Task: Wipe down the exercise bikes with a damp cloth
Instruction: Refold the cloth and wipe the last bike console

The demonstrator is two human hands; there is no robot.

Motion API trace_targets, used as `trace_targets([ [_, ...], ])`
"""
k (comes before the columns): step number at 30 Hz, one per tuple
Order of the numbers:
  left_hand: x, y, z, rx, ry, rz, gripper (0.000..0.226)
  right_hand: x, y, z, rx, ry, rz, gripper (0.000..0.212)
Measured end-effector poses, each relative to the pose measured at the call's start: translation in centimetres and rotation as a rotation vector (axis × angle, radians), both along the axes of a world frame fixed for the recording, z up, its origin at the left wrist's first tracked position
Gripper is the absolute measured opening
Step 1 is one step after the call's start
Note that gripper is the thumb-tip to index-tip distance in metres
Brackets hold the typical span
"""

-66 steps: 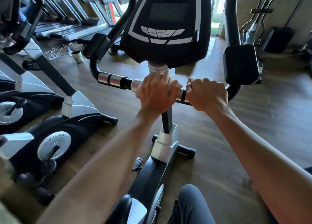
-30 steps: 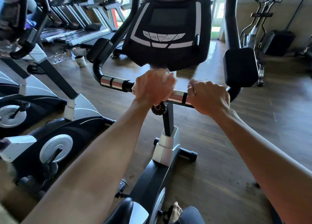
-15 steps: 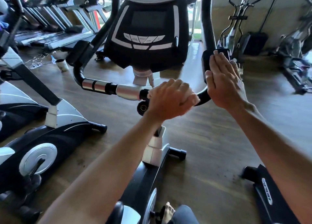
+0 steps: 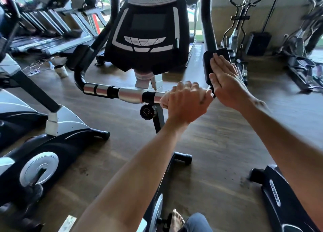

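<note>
Now left hand gripping the handlebar, right hand flat – fingers straight – on black pad, base lettering unreadable.

Three exercise bikes show: one at centre, one at lower left, one at lower right. Two hands, one cup at left, two elliptical machines at upper right.

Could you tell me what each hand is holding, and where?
Left hand grips the silver handlebar right of its stem; right hand presses flat on the black elbow pad.
</note>
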State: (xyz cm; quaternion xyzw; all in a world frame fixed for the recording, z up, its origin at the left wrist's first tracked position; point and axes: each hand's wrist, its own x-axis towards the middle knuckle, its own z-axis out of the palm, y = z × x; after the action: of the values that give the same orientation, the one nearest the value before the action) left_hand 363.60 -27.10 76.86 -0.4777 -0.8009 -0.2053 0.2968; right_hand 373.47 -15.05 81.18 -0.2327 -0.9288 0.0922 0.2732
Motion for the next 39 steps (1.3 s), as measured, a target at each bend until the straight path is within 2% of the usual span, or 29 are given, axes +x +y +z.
trace_targets([
  [4,-1.8,-1.3,2.0,-0.024,-0.015,-0.160,0.051,1.8,-1.2,0.3,-0.094,-0.023,0.049,0.051],
  [8,-1.0,-2.5,2.6,0.154,0.077,-0.250,0.047,5.1,-3.6,0.1,-0.378,0.256,0.102,0.027],
  [10,0.7,-2.2,2.4,0.185,0.117,-0.373,0.045,6.8,-4.9,-0.4,-0.592,0.392,0.131,0.024],
  [13,4.6,-1.3,2.6,0.196,0.074,-0.514,0.057,9.4,-6.1,-1.4,-1.070,0.474,0.234,0.028],
  [14,5.9,-0.9,2.7,0.203,0.067,-0.557,0.063,10.4,-6.3,-1.5,-1.181,0.492,0.258,0.033],
  [16,8.2,-0.1,2.9,0.202,0.059,-0.635,0.074,12.7,-5.9,-1.8,-1.271,0.552,0.288,0.041],
  [19,11.3,1.7,3.1,0.067,-0.087,-0.798,0.092,16.3,-4.7,-1.7,-1.229,0.703,0.146,0.034],
  [21,13.0,3.2,2.9,-0.020,-0.290,-0.907,0.100,18.7,-3.7,-2.0,-1.129,0.765,0.019,0.026],
  [22,13.8,4.1,2.7,-0.006,-0.376,-0.949,0.098,19.9,-3.2,-2.2,-1.075,0.789,-0.028,0.022],
  [24,15.3,6.1,2.5,0.042,-0.491,-0.952,0.078,22.5,-1.9,-2.4,-0.982,0.853,-0.111,0.019],
  [26,16.6,8.3,2.6,0.013,-0.592,-0.923,0.053,24.9,-0.3,-2.3,-0.909,0.895,-0.181,0.026],
  [28,18.1,10.9,3.1,-0.061,-0.722,-0.980,0.035,26.9,1.4,-1.7,-0.857,0.875,-0.222,0.034],
  [33,20.9,18.2,5.7,-0.217,-0.913,-1.125,0.043,29.8,7.3,0.4,-0.678,0.838,-0.251,0.035],
  [37,22.9,24.8,8.3,-0.243,-1.047,-1.079,0.030,30.8,14.4,2.6,-0.400,0.809,-0.345,0.028],
  [39,23.7,28.8,9.1,-0.198,-1.103,-1.034,0.031,31.5,18.7,3.3,-0.286,0.776,-0.450,0.032],
])
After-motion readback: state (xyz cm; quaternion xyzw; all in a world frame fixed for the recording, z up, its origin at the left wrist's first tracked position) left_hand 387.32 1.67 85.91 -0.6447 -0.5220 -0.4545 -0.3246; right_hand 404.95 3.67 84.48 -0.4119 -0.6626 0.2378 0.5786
